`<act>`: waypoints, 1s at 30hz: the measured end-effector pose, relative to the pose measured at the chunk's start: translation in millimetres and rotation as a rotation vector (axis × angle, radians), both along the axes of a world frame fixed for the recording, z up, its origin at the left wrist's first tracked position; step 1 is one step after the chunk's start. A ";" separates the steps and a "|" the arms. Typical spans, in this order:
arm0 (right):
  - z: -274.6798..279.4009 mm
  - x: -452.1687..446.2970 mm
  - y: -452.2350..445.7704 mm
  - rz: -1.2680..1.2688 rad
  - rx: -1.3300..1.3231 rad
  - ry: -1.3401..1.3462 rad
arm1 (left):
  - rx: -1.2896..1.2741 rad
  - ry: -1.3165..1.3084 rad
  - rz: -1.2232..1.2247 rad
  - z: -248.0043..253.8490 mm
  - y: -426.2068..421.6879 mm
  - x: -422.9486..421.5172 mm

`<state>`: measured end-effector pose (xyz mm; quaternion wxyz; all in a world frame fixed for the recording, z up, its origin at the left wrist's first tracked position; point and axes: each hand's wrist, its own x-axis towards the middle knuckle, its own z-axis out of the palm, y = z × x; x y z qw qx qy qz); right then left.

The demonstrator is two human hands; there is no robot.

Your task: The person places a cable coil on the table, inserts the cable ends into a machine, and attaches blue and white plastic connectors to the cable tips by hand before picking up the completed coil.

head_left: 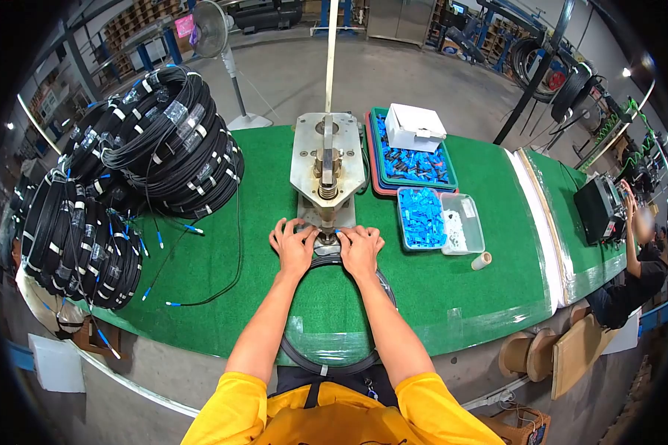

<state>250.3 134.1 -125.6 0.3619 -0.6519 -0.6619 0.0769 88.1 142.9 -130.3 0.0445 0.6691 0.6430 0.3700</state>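
Note:
A metal bench press (pixel 326 159) stands upright on the green table mat. My left hand (pixel 295 243) is at the left of its base, fingers pinched close to the tool; what they hold is hidden. Opposite it, my right hand (pixel 359 248) pinches a small blue connector (pixel 338 231) at the base's right side. A coil of black cable (pixel 330 368) runs from under my hands, between my forearms, to the table's front edge. Its upper part passes just in front of the press base.
Stacked black cable coils (pixel 171 148) with blue-tipped ends fill the left side. Right of the press are a green tray (pixel 453 180) of blue parts, a white box (pixel 416 127), a clear container (pixel 464 222) and a small roll (pixel 481 260). Another person (pixel 634 278) works far right.

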 end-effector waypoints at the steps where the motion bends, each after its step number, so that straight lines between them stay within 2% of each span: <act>1: 0.6 -0.2 -0.3 -0.001 -0.001 0.001 | -0.001 0.001 -0.001 -0.5 0.1 -0.1; 30: -0.2 2.6 -2.7 0.041 0.099 0.040 | 0.004 -0.106 -0.041 -10.2 -0.6 -2.0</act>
